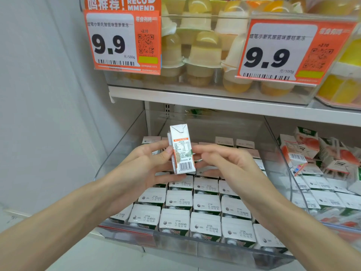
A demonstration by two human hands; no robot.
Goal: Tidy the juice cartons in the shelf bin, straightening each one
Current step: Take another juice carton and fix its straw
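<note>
Two bare forearms are seen reaching in from the lower edge toward a clear shelf bin (214, 251), whose front wall lies nearest the camera. Inside it, juice cartons (206, 207) are packed upright in close rows, side touching side, with white tops and printed date codes turned upward. Above the middle rows, one held carton (182, 151) is kept upright and lifted clear of the rest, its nutrition table and barcode faced toward the camera. It is gripped by the left hand (146, 169), the thumb laid against its left edge and the fingers curled beneath and behind it. Its right edge is pinched by the right hand (222, 163), whose other fingers are loosely curled. To the right, beyond a clear divider, red-printed cartons (304, 151) are seen jumbled, several tilted or lying flat. Farther back, a white shelf board (214, 103) is set across the unit above the bin. On it, jelly cups (204, 53) are stacked behind clear plastic. Orange price tags marked 9.9 are hung at the left (115, 42) and right (277, 53). A pale wall (39, 94) is seen at the far left.
</note>
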